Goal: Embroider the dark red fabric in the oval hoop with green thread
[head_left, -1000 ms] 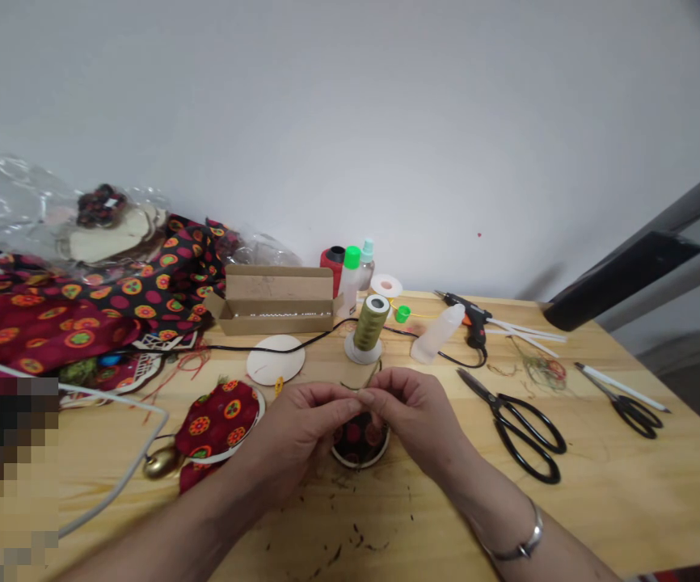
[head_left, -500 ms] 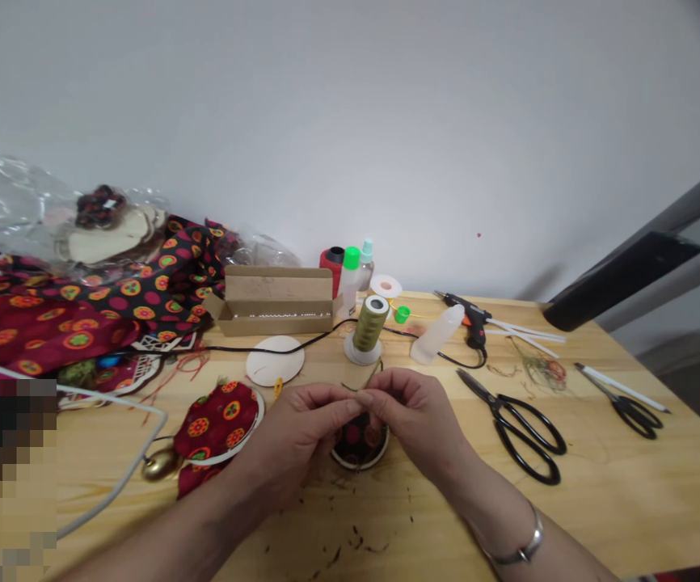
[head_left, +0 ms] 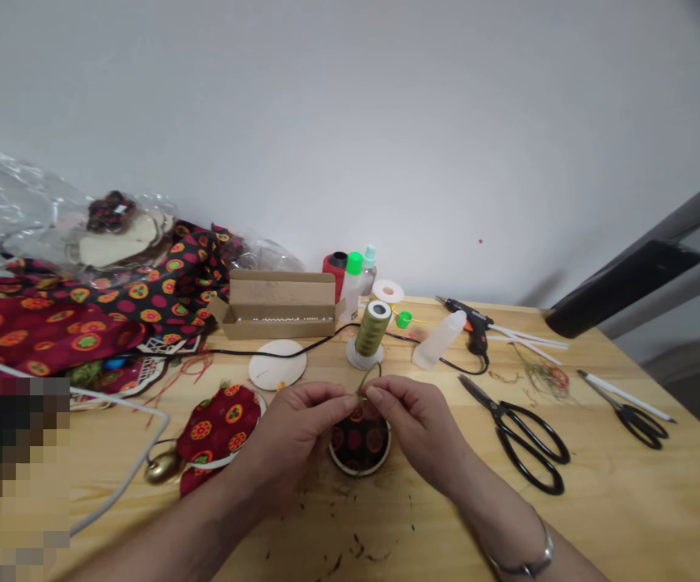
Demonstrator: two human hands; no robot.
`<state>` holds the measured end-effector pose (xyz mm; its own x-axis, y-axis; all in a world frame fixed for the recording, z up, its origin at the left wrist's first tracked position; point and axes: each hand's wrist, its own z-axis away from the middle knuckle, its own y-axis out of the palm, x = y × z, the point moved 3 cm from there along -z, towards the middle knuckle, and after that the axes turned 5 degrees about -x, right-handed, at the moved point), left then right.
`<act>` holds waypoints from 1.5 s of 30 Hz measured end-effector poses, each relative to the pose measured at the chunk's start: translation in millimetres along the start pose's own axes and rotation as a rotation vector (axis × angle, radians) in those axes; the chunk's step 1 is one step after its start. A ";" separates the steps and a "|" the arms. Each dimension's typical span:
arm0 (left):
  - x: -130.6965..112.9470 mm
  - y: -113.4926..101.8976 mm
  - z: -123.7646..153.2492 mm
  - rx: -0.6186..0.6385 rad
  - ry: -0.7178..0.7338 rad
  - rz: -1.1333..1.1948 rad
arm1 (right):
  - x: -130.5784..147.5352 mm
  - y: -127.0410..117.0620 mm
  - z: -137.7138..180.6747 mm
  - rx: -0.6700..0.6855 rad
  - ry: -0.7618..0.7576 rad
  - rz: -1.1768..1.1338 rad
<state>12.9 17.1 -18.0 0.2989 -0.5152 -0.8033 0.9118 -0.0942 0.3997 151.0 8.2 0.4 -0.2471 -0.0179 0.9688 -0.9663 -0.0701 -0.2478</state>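
Fingertips of my left hand (head_left: 310, 424) and my right hand (head_left: 414, 420) meet in a pinch at the middle of the table. Between them is a thin olive-green cord (head_left: 370, 377), looping up from the fingers. Just beneath lies a round disc covered in dark patterned fabric (head_left: 359, 444) with a pale rim, its upper part hidden by my fingers. Behind my hands stands a spool of olive thread (head_left: 372, 330). Left of my left hand rests a maroon patterned fabric round (head_left: 220, 424) beside a brass bell (head_left: 164, 467).
Large black-handled scissors (head_left: 523, 440) lie to the right, with smaller scissors (head_left: 634, 420) beyond. A glue gun (head_left: 474, 323), a squeeze bottle (head_left: 440, 339) and an open cardboard box (head_left: 280, 323) stand behind. Patterned fabric (head_left: 40, 327) is heaped at left. Dark thread scraps litter the front.
My fingertips have parted slightly and the cord now shows as a loop above them. More of the dark fabric disc is uncovered. The whole view has shifted a little.
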 end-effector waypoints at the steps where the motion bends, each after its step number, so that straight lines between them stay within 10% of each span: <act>1: -0.9 -0.5 0.1 -0.010 -0.002 -0.004 | 1.6 -1.8 0.2 -0.003 -0.038 0.067; 11: -4.7 -3.8 -0.8 -0.097 0.059 -0.070 | 8.4 -5.9 9.0 -0.119 -0.162 0.330; 23: -0.7 -4.9 -4.2 -0.038 0.005 0.087 | 8.9 30.6 33.0 0.098 -0.990 1.020; 28: -3.0 -3.0 -4.2 -0.051 0.001 0.193 | 22.8 23.9 37.2 0.137 -1.093 0.710; 34: -2.1 -0.5 -0.1 -0.048 0.007 0.140 | 17.1 -7.3 11.2 -0.328 -0.434 0.120; 39: -1.2 1.4 0.5 0.019 0.020 0.055 | -8.7 9.2 -0.8 -0.032 0.227 -0.454; 45: -5.9 9.0 5.5 0.173 0.030 -0.003 | -4.3 13.4 2.0 0.060 0.284 -0.473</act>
<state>17.8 14.5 -7.3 0.3067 -0.4894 -0.8164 0.8515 -0.2422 0.4651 139.2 5.3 -7.1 0.1950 0.2985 0.9343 -0.9728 -0.0623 0.2229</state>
